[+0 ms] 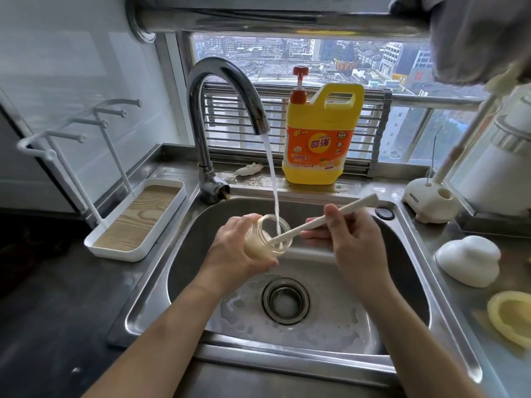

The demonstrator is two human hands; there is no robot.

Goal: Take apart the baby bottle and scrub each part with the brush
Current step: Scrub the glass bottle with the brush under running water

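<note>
Far left on the dark worktop (57, 305) you've got a white drying rack (138, 222), pegs up, wood-grain tray underneath. Moving across, the curved tap (218, 110) is running, and the water stream (271, 179) drops straight into the mouth of the bottle body.

Your left hand (235, 251) is over the sink (402, 268), fingers and thumb wrapped round the clear bottle body (265, 225). The bottle is tilted, with its open mouth facing up and to the right. Suds lie on the basin floor around the drain (285, 300), right below your hands.

Behind the basin, on the ledge, the yellow detergent jug (321, 136) stands upright with its red pump on top.

Now the brush (309, 226): its working end is inside the bottle, its white handle slanting up to the right. Your right hand (356, 245) pinches that handle between thumb and fingers, with the other fingers stretched out below it toward the bottle.

Over on the right worktop there's a white brush holder (431, 202) with another white handle standing in it. Nearer you sit a white domed piece (468, 259) and, at the edge of view, a yellow part (510, 320); what exactly those two are, I can't tell.
</note>
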